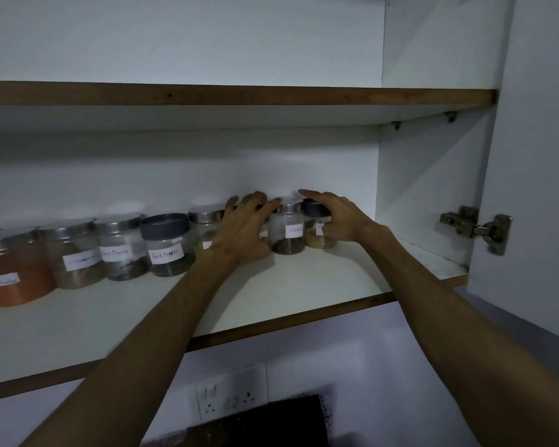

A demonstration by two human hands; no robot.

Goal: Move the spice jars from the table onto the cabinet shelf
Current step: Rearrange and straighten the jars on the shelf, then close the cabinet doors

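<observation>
The left hand (244,225) reaches into the cabinet with its fingers curled over the top of a jar that it almost wholly hides; only a sliver of glass and label shows at its right edge, so the grip looks wrapped round that jar, though the contact itself is hidden. The right hand (334,217) lies with fingers stretched forward over the dark-lidded jar (318,229) of pale yellow powder, thumb curled against the front of the glass, holding it from the side. Between the two hands stands the cloves jar (288,230), steel-lidded, upright, with dark contents at its bottom and a white label reading "Cloves"; it sits just beside both hands.

All the jars stand on the lower cabinet shelf (271,301), in a row toward the back wall. To the left of the left hand comes a steel-lidded jar (205,227) partly covered by the wrist, then the blue-lidded black pepper jar (167,245), a second black pepper jar (123,250) with a steel lid, a jar (73,258) whose label is too blurred to read, and an orange powder jar (13,272) at the frame's edge.

Above runs the upper shelf (239,95) with its wooden edge. A metal hinge (475,225) sits on the open door at right. Below the cabinet, a wall socket panel (231,395) is visible.
</observation>
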